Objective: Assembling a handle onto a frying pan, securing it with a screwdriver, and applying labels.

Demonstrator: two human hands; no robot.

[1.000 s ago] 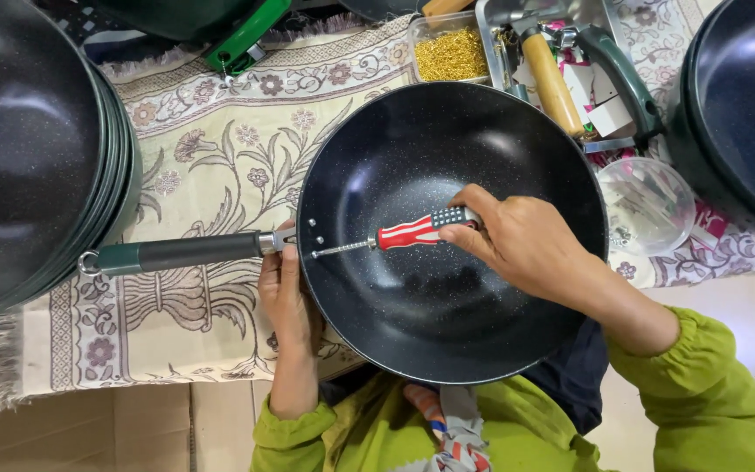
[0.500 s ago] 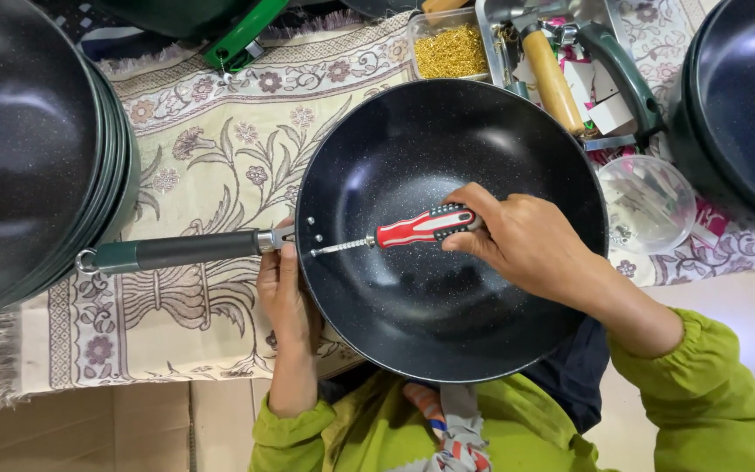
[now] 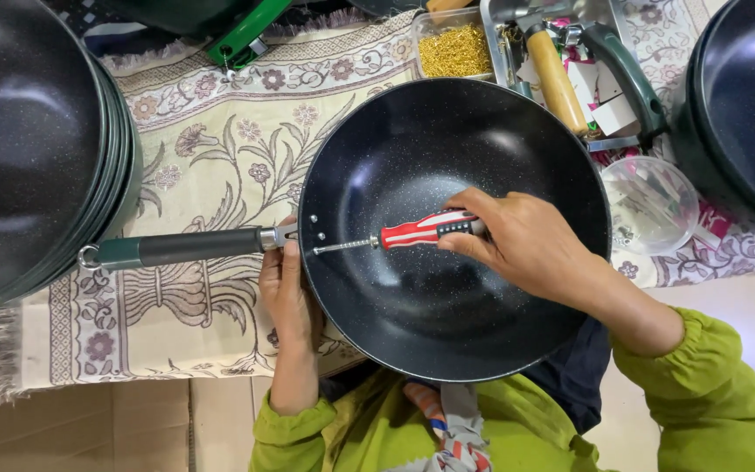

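A black speckled frying pan (image 3: 412, 315) lies in front of me, its dark green handle (image 3: 176, 247) pointing left. My right hand (image 3: 526, 240) grips a red and white screwdriver (image 3: 421, 230) inside the pan, with the metal tip set against a screw on the pan wall where the handle joins. My left hand (image 3: 286, 284) presses against the outside of the pan rim just below the handle joint. Green sleeves cover both my arms.
A stack of black pans (image 3: 28, 149) stands at the left, another black pan (image 3: 744, 105) at the right. Behind are a box of small gold parts (image 3: 454, 48), a metal tray (image 3: 504, 17) with a wooden-handled tool (image 3: 555, 79) and a green handle (image 3: 626, 74), and a clear plastic cup (image 3: 653, 205). A floral cloth (image 3: 211, 166) covers the surface.
My right hand has turned slightly on the screwdriver handle. The pan and my left hand stay where they were.
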